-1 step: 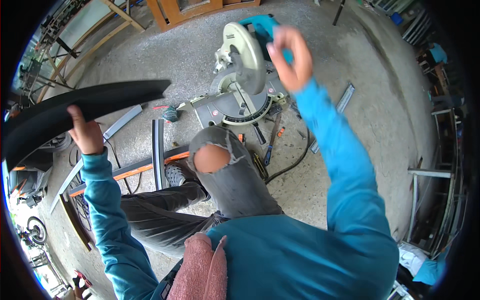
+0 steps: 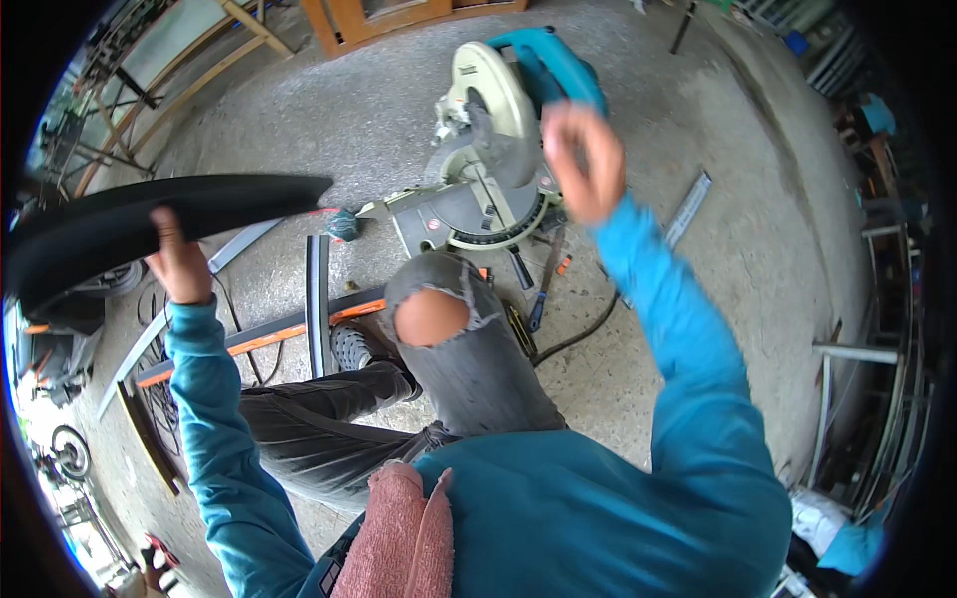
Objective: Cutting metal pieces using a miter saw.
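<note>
My left hand (image 2: 181, 261) grips a long black bar (image 2: 199, 204) from below, its thumb lying across the near side. The bar looks bowed and runs from the left rim to a pointed-looking end near the middle. My right hand (image 2: 588, 164) is raised just on the near side of the miter saw's teal handle (image 2: 551, 62). Its fingers are loosely curled and slightly blurred, with a gap to the thumb and nothing visible between them. The miter saw (image 2: 485, 120) stands on the floor, its cream blade guard up over the round grey base.
Metal profiles (image 2: 317, 304) and an orange-edged bar (image 2: 264, 334) lie by my feet. Near the saw are a blue-handled tool (image 2: 538, 309), a black cable (image 2: 588, 334) and a tape-like teal object (image 2: 343, 226). Metal racks (image 2: 862, 351) line the right, a wooden frame (image 2: 399, 20) the back.
My right hand has dropped toward me, uncovering more of the saw's handle. The black bar's far end has come down a little in the picture, still in my left hand.
</note>
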The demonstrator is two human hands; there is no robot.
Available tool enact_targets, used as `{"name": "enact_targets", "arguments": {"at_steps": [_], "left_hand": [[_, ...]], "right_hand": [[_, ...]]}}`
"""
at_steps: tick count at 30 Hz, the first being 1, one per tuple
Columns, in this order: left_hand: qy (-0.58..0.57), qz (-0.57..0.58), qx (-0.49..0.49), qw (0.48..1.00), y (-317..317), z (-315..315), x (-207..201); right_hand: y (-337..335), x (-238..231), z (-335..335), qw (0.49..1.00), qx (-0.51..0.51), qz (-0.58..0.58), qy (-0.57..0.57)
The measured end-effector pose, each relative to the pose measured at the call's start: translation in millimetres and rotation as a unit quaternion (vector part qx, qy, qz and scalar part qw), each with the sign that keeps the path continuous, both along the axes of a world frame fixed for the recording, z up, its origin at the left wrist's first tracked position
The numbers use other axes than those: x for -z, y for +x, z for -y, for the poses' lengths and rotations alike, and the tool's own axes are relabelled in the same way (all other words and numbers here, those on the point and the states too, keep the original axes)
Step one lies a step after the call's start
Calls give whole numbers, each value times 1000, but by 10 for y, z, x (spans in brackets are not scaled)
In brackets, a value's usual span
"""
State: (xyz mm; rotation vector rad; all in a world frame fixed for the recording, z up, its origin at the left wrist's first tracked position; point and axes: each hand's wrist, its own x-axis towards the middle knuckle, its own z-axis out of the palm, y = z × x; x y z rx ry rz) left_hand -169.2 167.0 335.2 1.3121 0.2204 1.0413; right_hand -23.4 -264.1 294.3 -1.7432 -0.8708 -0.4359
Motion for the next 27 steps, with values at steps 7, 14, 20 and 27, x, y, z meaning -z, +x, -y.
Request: {"name": "enact_targets", "arguments": {"at_steps": [7, 14, 20, 27], "left_hand": [[177, -272, 202, 924, -113, -176, 1460], [365, -418, 203, 807, -153, -217, 1895], [339, -560, 299, 694, 125, -131, 2147], [104, -635, 522, 560, 670, 344, 2437]], "right_hand": [[-72, 2299, -270, 868, -24, -325, -375], [274, 2930, -428, 704, -75, -101, -699], [-33, 2712, -246, 750, 68, -296, -587], [-149, 2432, -849, 616, -233, -747, 91]]}}
